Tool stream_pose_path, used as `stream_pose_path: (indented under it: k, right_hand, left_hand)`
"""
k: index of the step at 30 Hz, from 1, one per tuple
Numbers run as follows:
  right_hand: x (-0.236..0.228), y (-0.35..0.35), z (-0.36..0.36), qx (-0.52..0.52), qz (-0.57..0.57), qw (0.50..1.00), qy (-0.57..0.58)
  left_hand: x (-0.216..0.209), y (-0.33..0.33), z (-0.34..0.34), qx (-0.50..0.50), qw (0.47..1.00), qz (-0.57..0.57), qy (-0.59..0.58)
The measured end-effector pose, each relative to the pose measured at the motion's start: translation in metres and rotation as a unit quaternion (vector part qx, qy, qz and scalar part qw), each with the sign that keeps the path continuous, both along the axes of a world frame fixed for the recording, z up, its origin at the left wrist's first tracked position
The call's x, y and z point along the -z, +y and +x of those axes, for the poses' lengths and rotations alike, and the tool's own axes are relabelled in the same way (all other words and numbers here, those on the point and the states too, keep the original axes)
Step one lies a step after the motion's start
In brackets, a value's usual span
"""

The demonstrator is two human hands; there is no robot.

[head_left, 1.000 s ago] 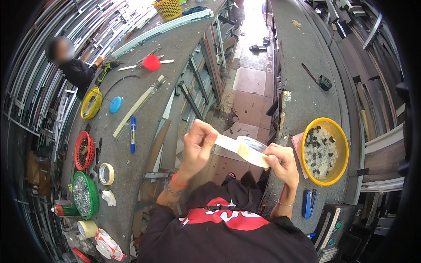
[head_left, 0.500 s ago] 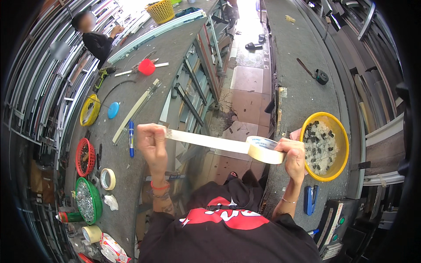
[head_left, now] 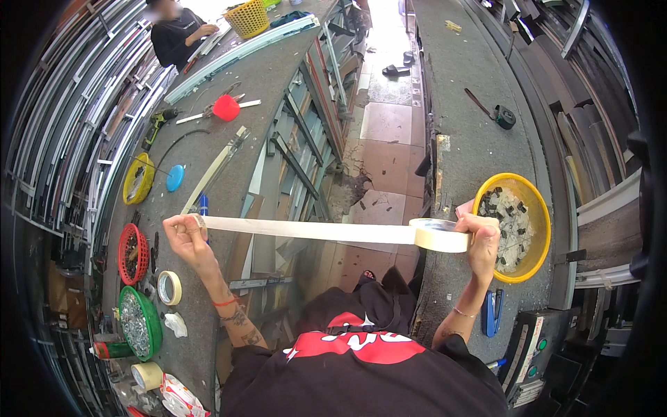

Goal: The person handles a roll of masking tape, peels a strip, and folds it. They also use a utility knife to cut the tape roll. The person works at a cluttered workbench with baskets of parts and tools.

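Observation:
A long cream strip of masking tape (head_left: 306, 230) stretches taut between my two hands, above the gap between two workbenches. My left hand (head_left: 186, 236) pinches the strip's free end over the left bench. The roll of masking tape (head_left: 442, 240) is gripped by my right hand (head_left: 481, 240), fingers closed on its right side. Just behind that hand stands a yellow basket (head_left: 545, 240) of small clear and black pieces. A blue marker (head_left: 203, 206) lies partly hidden behind the strip near my left hand.
Left bench (head_left: 236, 160): a red basket (head_left: 142, 254), green basket (head_left: 154, 320), spare tape roll (head_left: 179, 287), cordless drill (head_left: 158, 125) and red cup (head_left: 226, 108). Right bench: a tape measure (head_left: 504, 117) and blue stapler (head_left: 492, 313). A co-worker (head_left: 174, 38) stands far left. Slippers (head_left: 396, 71) lie on the aisle floor.
My left hand has moved left and slightly down, drawing out more tape. My right hand and the roll have shifted slightly right. The co-worker has moved right, hands on a strip.

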State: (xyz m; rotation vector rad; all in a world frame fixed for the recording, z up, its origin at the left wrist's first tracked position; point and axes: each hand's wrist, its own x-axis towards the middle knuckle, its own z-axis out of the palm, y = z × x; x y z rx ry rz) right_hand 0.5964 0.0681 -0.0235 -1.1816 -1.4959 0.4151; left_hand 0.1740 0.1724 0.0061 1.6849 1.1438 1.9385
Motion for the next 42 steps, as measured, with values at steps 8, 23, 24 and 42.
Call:
stream_pose_path:
  k: [8,23,24,42]
  right_hand:
    - [0.004,-0.007,0.01,0.039,-0.022,0.995,0.089]
    - [0.007,-0.024,0.054,0.158,0.131,0.976,0.075]
    - [0.008,-0.024,0.056,0.172,0.156,0.971,0.061]
    - [0.022,-0.02,0.063,0.204,0.191,0.958,0.069]
  left_hand:
    - [0.005,0.006,-0.041,-0.082,0.997,-0.009,0.004]
    - [-0.019,-0.005,-0.073,-0.219,0.975,0.048,0.013]
    - [-0.028,-0.01,-0.07,-0.269,0.962,0.031,-0.019]
    - [-0.008,-0.023,-0.03,-0.158,0.981,-0.067,-0.094]
